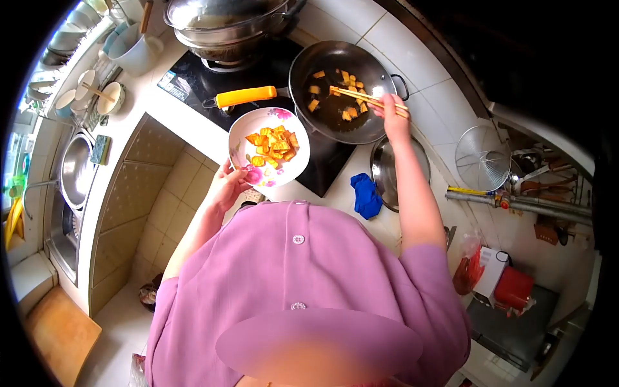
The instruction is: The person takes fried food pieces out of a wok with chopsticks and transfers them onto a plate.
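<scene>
My left hand (227,186) grips the lower left rim of a white plate (242,132) with pink flowers, held up in front of the stove. Golden-brown fried pieces (274,146) are heaped on the plate. A pair of chopsticks (367,98) is in my right hand (392,118), fingers closed round them. Their tips reach into a dark wok (309,64), close to a fried piece. More browned pieces (348,113) lie spread in the wok, in what looks like oil. The wok's orange handle (246,97) points left, just above the plate.
A lidded steamer pot (225,26) stands on the back burner of the black cooktop (193,84). Right of the wok are a pan lid (406,169) and a blue cloth (366,195). A wire strainer (483,158) hangs at the right wall. The sink (77,171) is far left.
</scene>
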`<move>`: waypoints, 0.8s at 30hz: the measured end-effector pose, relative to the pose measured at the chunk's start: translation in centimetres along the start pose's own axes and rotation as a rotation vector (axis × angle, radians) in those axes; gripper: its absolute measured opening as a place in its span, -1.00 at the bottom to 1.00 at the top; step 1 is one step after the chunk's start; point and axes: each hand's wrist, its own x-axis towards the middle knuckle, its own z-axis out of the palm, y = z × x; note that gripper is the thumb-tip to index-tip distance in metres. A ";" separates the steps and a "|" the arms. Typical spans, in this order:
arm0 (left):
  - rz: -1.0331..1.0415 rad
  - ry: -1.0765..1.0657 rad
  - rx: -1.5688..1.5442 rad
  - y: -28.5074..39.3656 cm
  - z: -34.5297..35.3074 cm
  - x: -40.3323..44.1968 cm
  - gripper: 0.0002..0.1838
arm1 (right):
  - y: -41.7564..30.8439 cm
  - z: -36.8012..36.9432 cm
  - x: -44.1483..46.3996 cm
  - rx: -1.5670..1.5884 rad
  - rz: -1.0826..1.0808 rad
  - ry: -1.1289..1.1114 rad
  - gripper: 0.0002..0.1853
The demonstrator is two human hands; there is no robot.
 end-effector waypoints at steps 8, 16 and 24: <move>-0.024 -0.030 0.006 0.3 0.1 0.1 -0.34 | -3.6 -0.7 -9.7 -0.039 0.134 -0.164 -0.70; -0.037 -0.070 0.039 0.6 0.0 0.0 -0.38 | -2.9 -0.9 -11.8 -0.116 0.020 -0.105 -0.69; -0.032 -0.082 0.031 0.6 -0.1 0.1 -0.36 | -3.3 -0.4 -12.3 -0.058 0.040 -0.036 -0.69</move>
